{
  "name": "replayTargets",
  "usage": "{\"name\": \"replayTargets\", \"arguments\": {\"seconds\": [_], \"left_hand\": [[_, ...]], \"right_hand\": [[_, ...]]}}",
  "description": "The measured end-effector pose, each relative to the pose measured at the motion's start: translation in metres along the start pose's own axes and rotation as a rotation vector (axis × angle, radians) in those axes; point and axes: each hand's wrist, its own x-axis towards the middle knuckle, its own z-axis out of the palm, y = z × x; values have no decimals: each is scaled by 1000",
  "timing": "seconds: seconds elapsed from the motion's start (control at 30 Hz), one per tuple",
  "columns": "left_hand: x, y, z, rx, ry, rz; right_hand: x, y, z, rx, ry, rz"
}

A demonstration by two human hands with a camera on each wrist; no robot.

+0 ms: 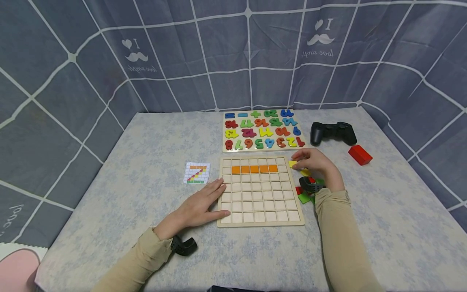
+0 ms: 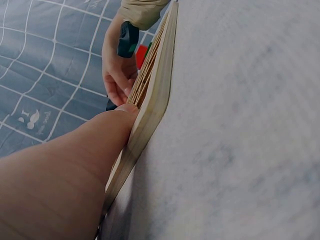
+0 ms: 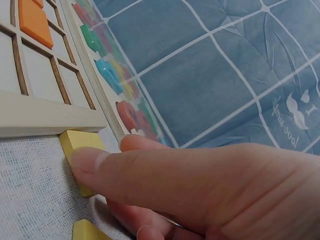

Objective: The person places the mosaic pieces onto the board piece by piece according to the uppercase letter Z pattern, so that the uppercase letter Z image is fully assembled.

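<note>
A wooden grid board (image 1: pixel 260 224) lies mid-table, with several orange tiles (image 1: pixel 245 169) in a row across its second row from the top. My left hand (image 1: pixel 198 205) rests on the board's left edge, fingers extended and thumb on the lower left corner. At the board's upper right corner, my right hand (image 1: pixel 313 160) has its thumb on a yellow tile (image 3: pixel 82 145), with the fingers bent on the far side, partly hidden. Another yellow tile (image 3: pixel 89 231) lies beneath that hand. Green tiles (image 1: pixel 304 198) and red tiles (image 1: pixel 299 190) are piled under the right wrist.
Left of the board lies a pattern card (image 1: pixel 197 173) with a coloured Z shape. Behind the board is a number puzzle (image 1: pixel 262 132). A black game controller (image 1: pixel 333 134) and a red block (image 1: pixel 360 155) sit at the right. Tiled-pattern cloth (image 1: pixel 233 52) surrounds the table.
</note>
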Motion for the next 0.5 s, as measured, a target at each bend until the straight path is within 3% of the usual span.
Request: {"name": "replayTargets", "arguments": {"seconds": [0.23,0.4,0.5], "left_hand": [[0,0,0,-5,8,6],[0,0,0,-5,3,2],[-1,0,0,-5,3,3]], "right_hand": [[-4,-5,-4,-3,2,15],[-11,-14,-7,-39,-30,-76],[-20,-31,-4,-53,-79,-132]]}}
